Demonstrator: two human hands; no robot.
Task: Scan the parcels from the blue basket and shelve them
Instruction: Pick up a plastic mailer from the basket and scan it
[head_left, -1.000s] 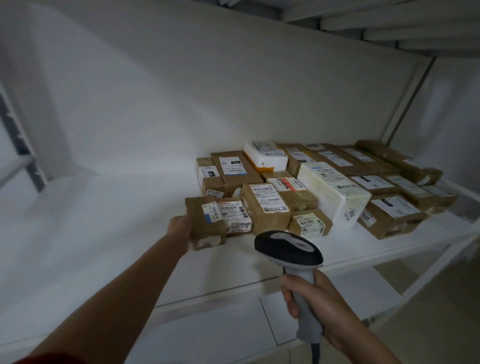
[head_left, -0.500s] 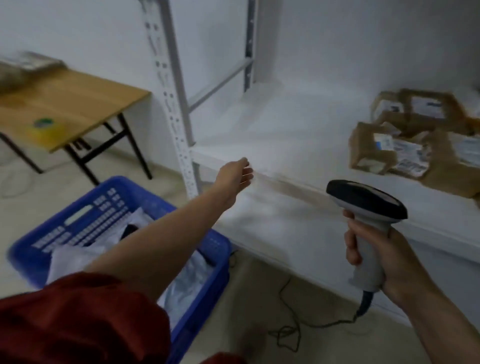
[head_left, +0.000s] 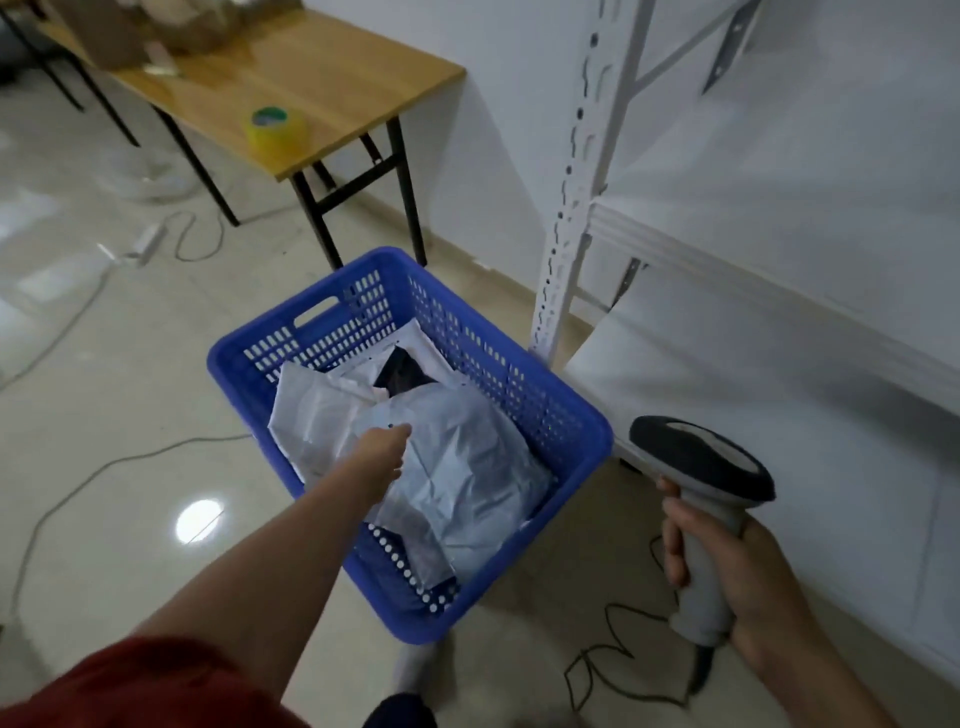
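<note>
Having left the shelf (head_left: 727, 270) at right, the left hand (head_left: 382, 449) is now reaching into the perforated blue basket (head_left: 571, 395) at centre, meeting the crinkled, glossy plastic parcels (head_left: 467, 467) lying there, its fingers hidden, perhaps not yet gripping; the right hand (head_left: 737, 582) is clasping the smooth pistol-shaped scanner (head_left: 701, 462), awaiting the next scan.

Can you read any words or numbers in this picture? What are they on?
Nothing here can be read.
On the white parcels in the blue basket: tiny faint marks near the left hand, too blurred to read.
On the tape roll on the wooden table: a green-blue patch on top, too blurred to read.
On the scanner in the right hand: no label shows.
</note>
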